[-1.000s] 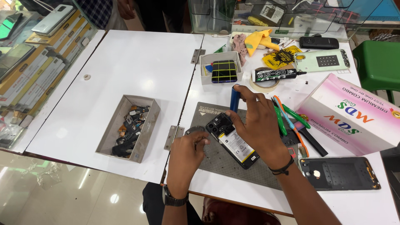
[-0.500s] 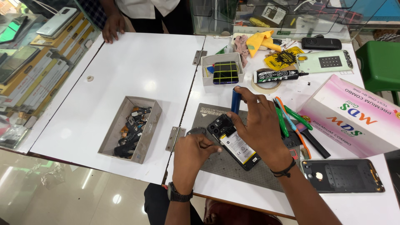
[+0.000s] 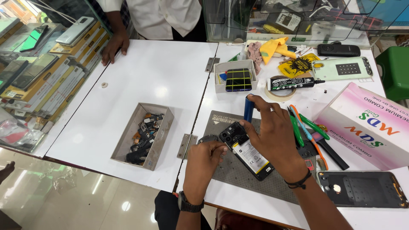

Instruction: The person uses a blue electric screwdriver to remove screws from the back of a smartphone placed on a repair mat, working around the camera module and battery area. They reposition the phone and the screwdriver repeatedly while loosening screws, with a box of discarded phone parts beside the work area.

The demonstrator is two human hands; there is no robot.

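A large pink and white cardboard box (image 3: 362, 127) with coloured lettering stands at the right edge of the white table (image 3: 157, 81). Left of that box, further back, a black glue tube with a white label (image 3: 289, 82) lies across a roll of tape. Beyond the tube sits a yellow and black printed packet (image 3: 298, 64). Far left of the box, beside the table, flat yellow and white retail boxes (image 3: 55, 81) are stacked in a glass display case, with dark-screened phones (image 3: 32, 68) lying on them.
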